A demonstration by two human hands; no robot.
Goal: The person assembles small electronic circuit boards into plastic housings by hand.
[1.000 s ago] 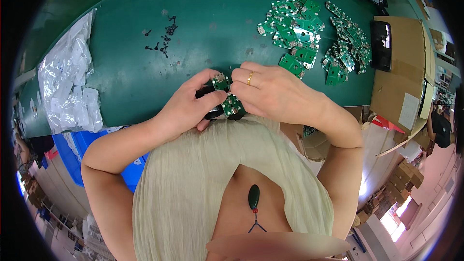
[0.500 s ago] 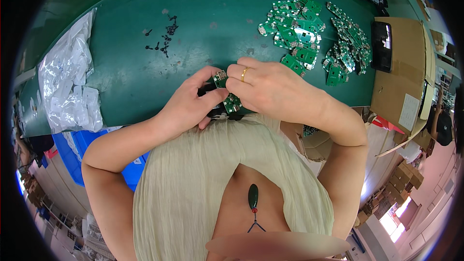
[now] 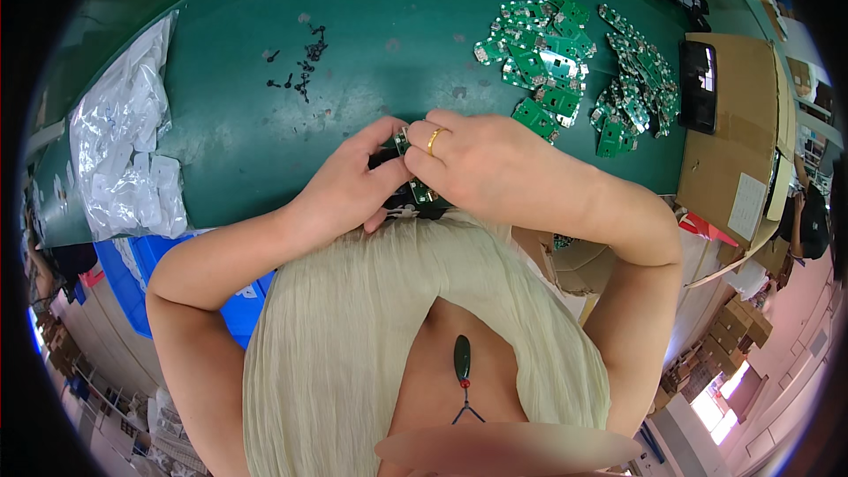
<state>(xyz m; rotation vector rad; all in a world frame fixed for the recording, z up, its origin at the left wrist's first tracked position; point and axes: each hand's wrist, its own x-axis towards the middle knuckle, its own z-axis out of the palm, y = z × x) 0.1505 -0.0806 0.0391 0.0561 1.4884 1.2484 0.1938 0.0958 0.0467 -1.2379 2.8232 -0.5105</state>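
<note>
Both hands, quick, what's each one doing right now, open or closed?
Left hand: closed, holding a green circuit board.
Right hand: at the same board; whether it grips or only touches can't be told.

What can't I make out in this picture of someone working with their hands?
All in the head view:
- Right fingertips: hidden behind the right hand, so its exact grip is unclear.
- Green circuit board: partly covered by the right hand.
- Dark part beside it: mostly covered by the left hand.
- Black pieces on the table: too small to identify.
</note>
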